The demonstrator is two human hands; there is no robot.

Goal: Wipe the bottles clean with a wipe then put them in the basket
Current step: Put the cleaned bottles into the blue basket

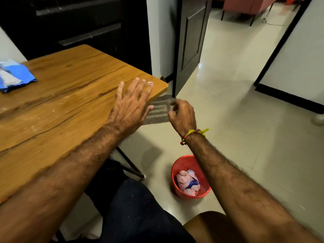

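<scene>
Here my left hand (130,104) lies flat, fingers straight, over the table (57,95) corner; just right of it, my right hand (182,114) curls loosely, holding nothing. Below it stands a red bucket (177,172).

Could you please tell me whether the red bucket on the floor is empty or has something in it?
Not empty: the red bucket holds crumpled pink and blue material.

No text, label, brand, number or sign can be read anywhere in the scene. The blue packet (14,76) at the far left of the table (73,95) shows only pale patches, too blurred for any lettering.
</scene>
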